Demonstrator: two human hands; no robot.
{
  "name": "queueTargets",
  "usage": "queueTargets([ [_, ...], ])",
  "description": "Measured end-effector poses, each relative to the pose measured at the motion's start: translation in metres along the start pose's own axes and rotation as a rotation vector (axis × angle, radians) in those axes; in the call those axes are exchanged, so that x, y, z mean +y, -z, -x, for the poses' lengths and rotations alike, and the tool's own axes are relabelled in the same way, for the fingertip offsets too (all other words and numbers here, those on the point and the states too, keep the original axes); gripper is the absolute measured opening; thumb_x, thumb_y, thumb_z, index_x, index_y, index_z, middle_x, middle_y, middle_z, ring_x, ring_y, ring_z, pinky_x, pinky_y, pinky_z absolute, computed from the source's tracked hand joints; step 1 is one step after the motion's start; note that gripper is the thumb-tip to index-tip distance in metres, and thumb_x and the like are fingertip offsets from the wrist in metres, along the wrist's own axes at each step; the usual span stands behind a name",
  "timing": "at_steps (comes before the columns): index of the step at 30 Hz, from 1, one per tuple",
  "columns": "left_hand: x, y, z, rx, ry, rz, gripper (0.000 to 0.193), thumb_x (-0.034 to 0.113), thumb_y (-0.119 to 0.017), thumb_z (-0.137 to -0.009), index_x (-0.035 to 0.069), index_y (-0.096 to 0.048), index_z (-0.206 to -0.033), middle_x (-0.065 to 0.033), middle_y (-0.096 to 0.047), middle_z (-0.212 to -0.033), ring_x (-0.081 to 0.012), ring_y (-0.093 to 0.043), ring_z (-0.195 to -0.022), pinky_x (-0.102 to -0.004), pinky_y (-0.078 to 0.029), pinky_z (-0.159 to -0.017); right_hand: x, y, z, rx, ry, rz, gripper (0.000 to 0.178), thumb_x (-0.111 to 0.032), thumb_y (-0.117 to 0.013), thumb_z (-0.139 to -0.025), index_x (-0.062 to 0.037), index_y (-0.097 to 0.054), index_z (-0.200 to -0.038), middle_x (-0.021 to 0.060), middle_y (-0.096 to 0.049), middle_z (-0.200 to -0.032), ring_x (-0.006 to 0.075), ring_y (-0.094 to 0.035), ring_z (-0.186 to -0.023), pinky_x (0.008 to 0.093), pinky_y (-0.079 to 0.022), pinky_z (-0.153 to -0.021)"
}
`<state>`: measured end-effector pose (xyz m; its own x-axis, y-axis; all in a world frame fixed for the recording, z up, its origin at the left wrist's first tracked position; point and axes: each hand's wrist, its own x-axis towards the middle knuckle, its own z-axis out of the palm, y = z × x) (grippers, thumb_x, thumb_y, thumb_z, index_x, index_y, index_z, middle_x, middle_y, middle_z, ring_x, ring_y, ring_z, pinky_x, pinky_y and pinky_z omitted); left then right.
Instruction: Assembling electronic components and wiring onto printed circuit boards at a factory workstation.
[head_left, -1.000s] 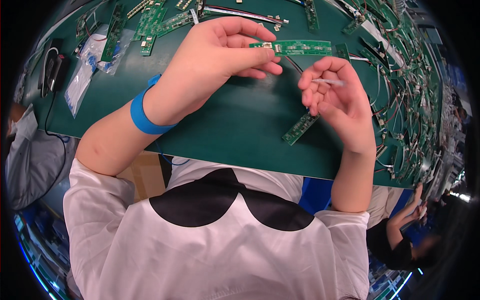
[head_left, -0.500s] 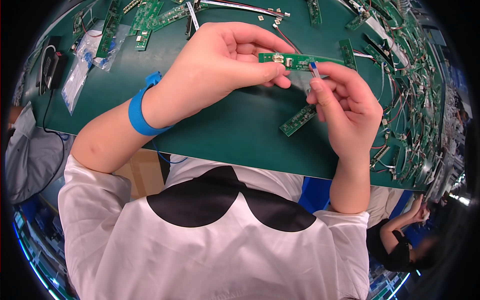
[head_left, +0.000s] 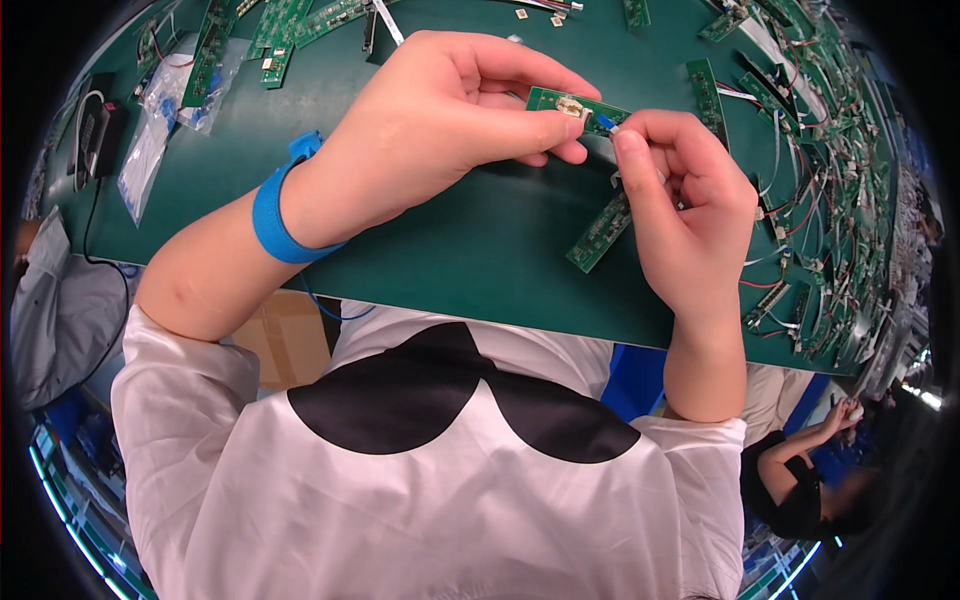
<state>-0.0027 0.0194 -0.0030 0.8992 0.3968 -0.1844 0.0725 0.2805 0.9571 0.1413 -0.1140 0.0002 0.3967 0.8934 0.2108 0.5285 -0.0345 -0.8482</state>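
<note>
My left hand [head_left: 430, 120] holds a narrow green circuit board [head_left: 543, 98] between thumb and fingers, over the table. A white connector sits near the board's left part, just by my thumb tip. With thumb and forefinger, my right hand [head_left: 690, 200] pinches a flat ribbon cable [head_left: 606, 123]. Its blue end lies at the board, beside my left thumb; whether it is in a socket cannot be made out. Beneath my right hand, another green circuit board [head_left: 602, 236] rests on the table, partly covered by the fingers. A blue wrist strap [head_left: 275, 215] circles my left wrist.
Several green boards [head_left: 210, 50] lie at the far left, near a clear plastic bag [head_left: 150, 150] and a black device with a cable [head_left: 98, 130]. Boards and wires [head_left: 810, 230] crowd the green table's [head_left: 450, 255] right side. Another person [head_left: 790, 480] is at the right.
The held board has tilted, its right end now lower. My right hand has shifted slightly up and left, and the cable's blue end now lies closer to my left thumb.
</note>
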Motion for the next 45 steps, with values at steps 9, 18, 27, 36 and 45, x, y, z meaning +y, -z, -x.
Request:
queueTargets([
  [9, -0.0040, -0.0021, -0.0001, 0.001, -0.038, -0.004, 0.027, 0.004, -0.060, -0.084, -0.005, -0.058, -0.109, -0.0122, -0.065, -0.094, -0.0169, -0.065, -0.087, -0.0222, -0.052, -0.075, -0.0013, -0.0009, -0.0007, -0.033, 0.028, 0.071, 0.005, -0.004, -0.061, -0.080, -0.0016, -0.057, -0.078, -0.0005, -0.039, -0.048, 0.0073, -0.034, -0.042, 0.0233, -0.028, -0.041],
  [18, -0.0023, -0.0037, 0.0010, 0.015, -0.029, -0.064, 0.025, 0.004, -0.060, -0.084, -0.005, -0.060, -0.107, -0.0119, -0.065, -0.092, -0.0158, -0.064, -0.086, -0.0223, -0.052, -0.076, -0.0052, -0.0012, 0.0002, -0.062, -0.022, 0.052, 0.006, -0.005, -0.061, -0.079, -0.0020, -0.056, -0.076, 0.0008, -0.039, -0.049, 0.0096, -0.035, -0.041, 0.0249, -0.029, -0.041],
  [27, -0.0006, -0.0032, 0.0011, -0.011, 0.032, -0.041, 0.025, 0.006, -0.061, -0.084, -0.005, -0.060, -0.107, -0.0114, -0.065, -0.091, -0.0147, -0.065, -0.085, -0.0219, -0.052, -0.076, -0.0073, -0.0011, 0.0021, -0.093, -0.075, 0.042, 0.007, -0.005, -0.060, -0.079, -0.0016, -0.055, -0.075, 0.0020, -0.041, -0.049, 0.0101, -0.037, -0.042, 0.0249, -0.030, -0.042],
  [36, 0.0007, -0.0077, 0.0011, -0.012, 0.064, -0.054, 0.025, 0.005, -0.060, -0.084, -0.005, -0.060, -0.108, -0.0115, -0.065, -0.092, -0.0143, -0.064, -0.085, -0.0223, -0.052, -0.077, -0.0081, 0.0041, 0.0004, -0.156, -0.104, -0.006, 0.007, -0.003, -0.058, -0.080, -0.0005, -0.054, -0.075, 0.0021, -0.041, -0.050, 0.0088, -0.038, -0.042, 0.0237, -0.029, -0.041],
  [45, -0.0042, -0.0090, 0.0027, -0.015, 0.055, 0.019, 0.026, 0.006, -0.057, -0.086, -0.005, -0.059, -0.109, -0.0120, -0.065, -0.093, -0.0155, -0.064, -0.086, -0.0243, -0.051, -0.079, -0.0092, 0.0000, 0.0021, -0.123, -0.083, -0.011, 0.005, -0.002, -0.058, -0.079, -0.0006, -0.054, -0.077, 0.0073, -0.048, -0.057, 0.0145, -0.046, -0.046, 0.0274, -0.036, -0.044],
])
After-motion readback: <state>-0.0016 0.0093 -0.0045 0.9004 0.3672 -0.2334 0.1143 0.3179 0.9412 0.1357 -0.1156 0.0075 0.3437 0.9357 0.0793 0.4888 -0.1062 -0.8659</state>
